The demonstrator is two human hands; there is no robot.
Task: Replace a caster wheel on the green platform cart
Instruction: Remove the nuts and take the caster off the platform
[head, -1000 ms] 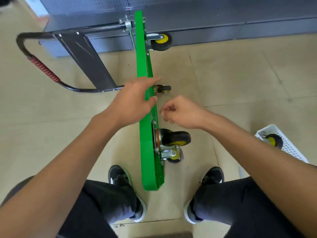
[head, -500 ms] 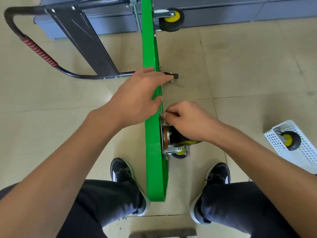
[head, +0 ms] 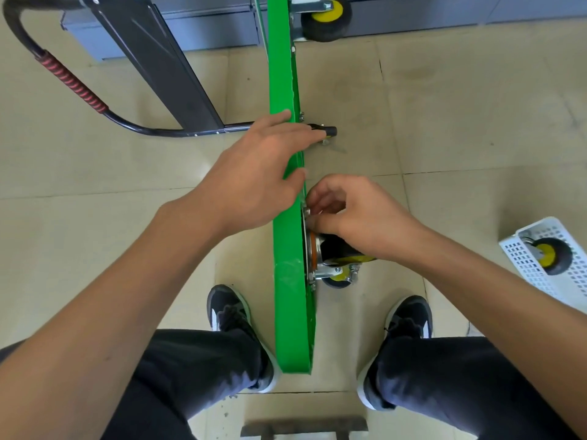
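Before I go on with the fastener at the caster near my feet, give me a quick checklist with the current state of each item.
1. Green platform stands on edge, steadied by the left hand: ok.
2. Right hand fingertips pinch at the caster plate top corner: ok.
3. Fastener itself seen and seated: cannot tell, fingers hide it.
4. Near caster sits against the platform: ok.
5. Spare wheel lies in the white basket to the right: ok.
6. Tool at hand: cannot tell, none in view.
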